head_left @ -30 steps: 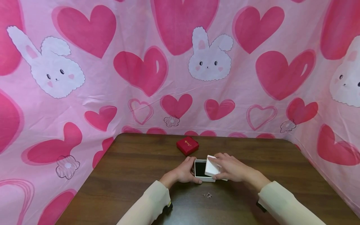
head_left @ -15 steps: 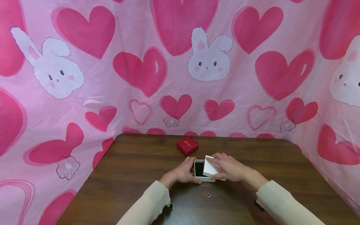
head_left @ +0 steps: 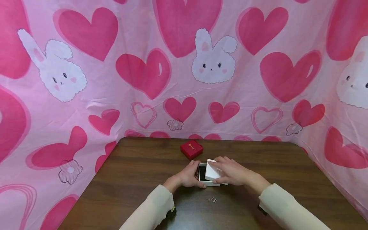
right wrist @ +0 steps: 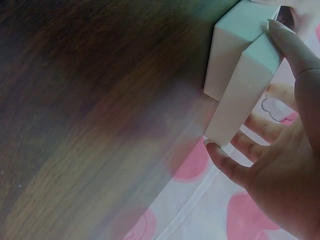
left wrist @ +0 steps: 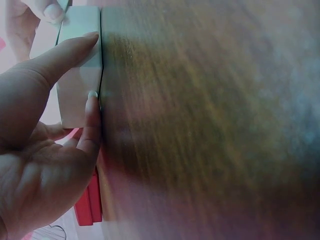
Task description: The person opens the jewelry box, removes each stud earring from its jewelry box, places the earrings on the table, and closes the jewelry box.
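Note:
At the middle of the table, a white box (head_left: 209, 183) with a black inside is held by my left hand (head_left: 187, 175), thumb on the near wall and other fingers around the left end. My right hand (head_left: 233, 171) grips the white lid (head_left: 212, 172), which lies tilted over the right part of the box; the black inside shows on the left. In the right wrist view, thumb and fingers span the lid (right wrist: 243, 92) beside the box wall (right wrist: 216, 67). The left wrist view has the thumb and a fingertip against the box wall (left wrist: 77, 100).
Several small silvery pieces (head_left: 212, 200), thin and too small to identify, lie on the dark wooden table (head_left: 138, 166) in front of the box. A red box (head_left: 191, 149) with gold lettering sits behind it. Pink cloth (head_left: 178, 80) with hearts and rabbits hangs around the table.
My right hand has slid the lid a little to the left, so it covers more of the black inside. The left hand and the box stay in place.

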Available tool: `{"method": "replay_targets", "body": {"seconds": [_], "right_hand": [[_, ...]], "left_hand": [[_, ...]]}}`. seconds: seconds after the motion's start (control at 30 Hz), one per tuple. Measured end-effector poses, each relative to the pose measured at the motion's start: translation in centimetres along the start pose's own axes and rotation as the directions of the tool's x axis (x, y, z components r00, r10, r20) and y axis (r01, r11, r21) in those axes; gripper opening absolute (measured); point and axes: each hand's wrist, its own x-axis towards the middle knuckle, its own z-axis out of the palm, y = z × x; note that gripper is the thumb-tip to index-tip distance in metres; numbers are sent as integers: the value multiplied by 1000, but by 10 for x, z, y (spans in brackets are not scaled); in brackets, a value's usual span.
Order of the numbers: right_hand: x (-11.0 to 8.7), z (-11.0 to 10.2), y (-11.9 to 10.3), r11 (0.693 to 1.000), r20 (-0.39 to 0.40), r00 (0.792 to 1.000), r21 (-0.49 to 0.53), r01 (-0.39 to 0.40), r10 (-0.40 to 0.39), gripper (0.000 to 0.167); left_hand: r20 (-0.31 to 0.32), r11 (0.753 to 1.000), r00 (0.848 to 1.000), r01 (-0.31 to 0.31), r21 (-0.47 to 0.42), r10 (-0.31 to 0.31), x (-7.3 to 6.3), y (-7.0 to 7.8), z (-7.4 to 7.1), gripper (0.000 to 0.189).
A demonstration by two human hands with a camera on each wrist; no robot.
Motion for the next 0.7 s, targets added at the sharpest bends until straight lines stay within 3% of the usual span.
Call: {"method": "replay_targets", "body": {"seconds": [0.7], "right_hand": [[6,-1,-5,1000,21,1000,21,-8,7,76]], "left_hand": [[3,1000,1000,14,24,-14,0,-1,0,87]]}}
